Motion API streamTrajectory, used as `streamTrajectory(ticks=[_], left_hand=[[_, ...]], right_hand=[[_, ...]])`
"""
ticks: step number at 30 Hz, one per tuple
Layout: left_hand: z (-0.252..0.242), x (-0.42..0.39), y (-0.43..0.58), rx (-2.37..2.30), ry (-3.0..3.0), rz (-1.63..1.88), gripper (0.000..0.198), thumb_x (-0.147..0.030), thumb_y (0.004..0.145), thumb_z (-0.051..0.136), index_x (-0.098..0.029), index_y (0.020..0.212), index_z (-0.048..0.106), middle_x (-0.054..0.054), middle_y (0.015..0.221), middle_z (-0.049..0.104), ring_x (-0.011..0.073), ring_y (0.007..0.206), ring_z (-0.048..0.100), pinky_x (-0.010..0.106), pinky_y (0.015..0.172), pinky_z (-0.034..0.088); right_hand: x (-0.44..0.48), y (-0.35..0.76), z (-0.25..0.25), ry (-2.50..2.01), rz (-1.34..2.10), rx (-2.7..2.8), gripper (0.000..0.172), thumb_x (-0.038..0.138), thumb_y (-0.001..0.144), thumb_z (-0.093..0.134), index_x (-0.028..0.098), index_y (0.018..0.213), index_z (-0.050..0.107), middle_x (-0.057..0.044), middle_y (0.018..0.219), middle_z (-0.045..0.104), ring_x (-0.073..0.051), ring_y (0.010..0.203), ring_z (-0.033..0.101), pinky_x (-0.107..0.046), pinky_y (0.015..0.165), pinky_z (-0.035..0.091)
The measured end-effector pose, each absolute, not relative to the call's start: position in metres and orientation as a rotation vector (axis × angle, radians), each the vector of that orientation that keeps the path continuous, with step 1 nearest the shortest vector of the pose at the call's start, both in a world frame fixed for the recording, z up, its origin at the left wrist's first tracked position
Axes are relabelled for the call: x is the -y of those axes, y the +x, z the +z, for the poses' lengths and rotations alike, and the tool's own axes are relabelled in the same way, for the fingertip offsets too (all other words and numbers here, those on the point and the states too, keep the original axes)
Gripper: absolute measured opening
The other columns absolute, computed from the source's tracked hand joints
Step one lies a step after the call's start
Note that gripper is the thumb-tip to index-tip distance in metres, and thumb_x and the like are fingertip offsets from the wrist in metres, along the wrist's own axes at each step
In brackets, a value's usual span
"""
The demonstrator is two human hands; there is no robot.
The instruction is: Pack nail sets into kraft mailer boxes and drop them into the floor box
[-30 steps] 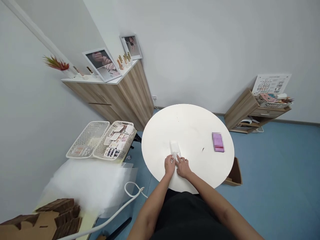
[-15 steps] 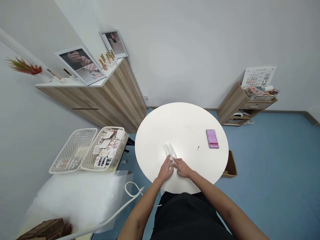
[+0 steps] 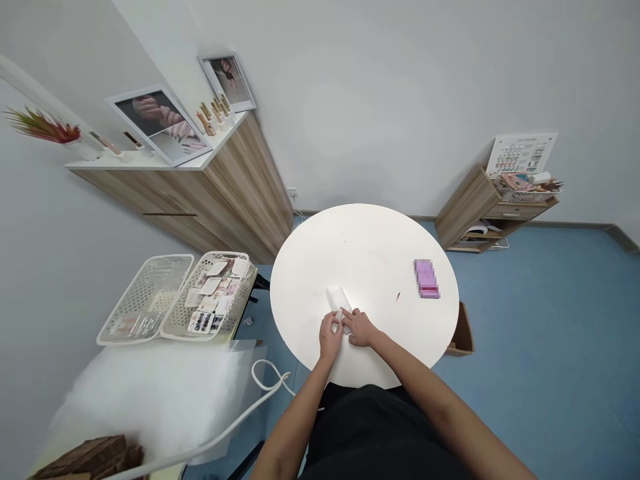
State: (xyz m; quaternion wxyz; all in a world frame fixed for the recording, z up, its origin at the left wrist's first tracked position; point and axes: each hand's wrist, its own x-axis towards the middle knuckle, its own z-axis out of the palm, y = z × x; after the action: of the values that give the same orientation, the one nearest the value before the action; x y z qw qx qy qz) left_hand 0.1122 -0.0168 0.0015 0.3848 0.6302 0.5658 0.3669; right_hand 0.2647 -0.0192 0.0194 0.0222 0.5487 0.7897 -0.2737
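Note:
A thin white sheet of wrapping material [image 3: 339, 298], folded into a narrow strip, lies near the front of the round white table [image 3: 367, 233]. My left hand [image 3: 330, 339] has its fingers curled and pinched on the sheet from the left. From the right, my right hand [image 3: 361, 329] presses bent fingers onto the same fold, close beside the left fingertips. Part of the sheet is hidden under both hands, and whether anything is wrapped inside I cannot tell. A blurred purple box-like item [image 3: 426, 279] rests on the table's right side.
Two white plastic baskets [image 3: 173, 307], one holding several cards, stand at the left. Below them lie translucent white sheets [image 3: 150, 393], with a white cable [image 3: 235, 421] crossing. A cardboard box [image 3: 463, 330] is on the floor right of the table. Wooden cabinets [image 3: 245, 180] stand behind.
My left hand has shifted slightly right and turned, with its fingers more curled on the sheet. The right hand has moved a little left and upward along the fold. The purple item stays put.

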Motion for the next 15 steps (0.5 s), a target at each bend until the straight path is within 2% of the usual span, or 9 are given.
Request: streamTrajectory(ticks=[4, 9, 11, 15], left_hand=[[-0.001, 0.011, 0.109, -1.334, 1.609, 0.772, 0.015, -0.028, 0.088, 0.049, -0.024, 0.097, 0.06, 0.006, 0.111, 0.067, 0.0226, 0.115, 0.06, 0.04, 0.097, 0.048], [-0.011, 0.015, 0.108, -1.249, 1.717, 0.654, 0.032, -0.025, 0.087, 0.049, -0.023, 0.119, 0.055, 0.007, 0.119, 0.065, 0.0229, 0.133, 0.047, 0.043, 0.107, 0.041], [-0.015, 0.02, 0.107, -1.223, 1.817, 0.578, 0.038, -0.023, 0.086, 0.048, -0.022, 0.123, 0.053, 0.009, 0.131, 0.058, 0.0231, 0.141, 0.036, 0.044, 0.11, 0.038], [-0.024, 0.029, 0.103, -1.138, 2.091, 0.426, 0.049, -0.021, 0.079, 0.053, -0.02, 0.129, 0.048, 0.012, 0.153, 0.035, 0.0269, 0.146, 0.021, 0.052, 0.114, 0.03]], right_hand=[[0.017, 0.266, 0.015, 1.704, -0.973, -2.451, 0.051, 0.021, 0.07, 0.06, 0.022, 0.121, 0.056, -0.009, 0.149, 0.041, -0.031, 0.118, 0.042, -0.044, 0.091, 0.039], [0.038, 0.277, 0.003, 1.808, -1.142, -2.523, 0.044, 0.018, 0.071, 0.057, 0.018, 0.115, 0.062, -0.014, 0.155, 0.03, -0.034, 0.131, 0.037, -0.051, 0.101, 0.033], [0.053, 0.28, 0.0, 1.877, -1.216, -2.564, 0.043, 0.016, 0.072, 0.054, 0.018, 0.114, 0.062, -0.013, 0.156, 0.029, -0.033, 0.136, 0.034, -0.051, 0.104, 0.033], [0.065, 0.284, 0.0, 2.125, -1.229, -2.595, 0.05, 0.011, 0.075, 0.044, 0.019, 0.123, 0.054, -0.012, 0.148, 0.042, -0.025, 0.135, 0.038, -0.046, 0.108, 0.035]])
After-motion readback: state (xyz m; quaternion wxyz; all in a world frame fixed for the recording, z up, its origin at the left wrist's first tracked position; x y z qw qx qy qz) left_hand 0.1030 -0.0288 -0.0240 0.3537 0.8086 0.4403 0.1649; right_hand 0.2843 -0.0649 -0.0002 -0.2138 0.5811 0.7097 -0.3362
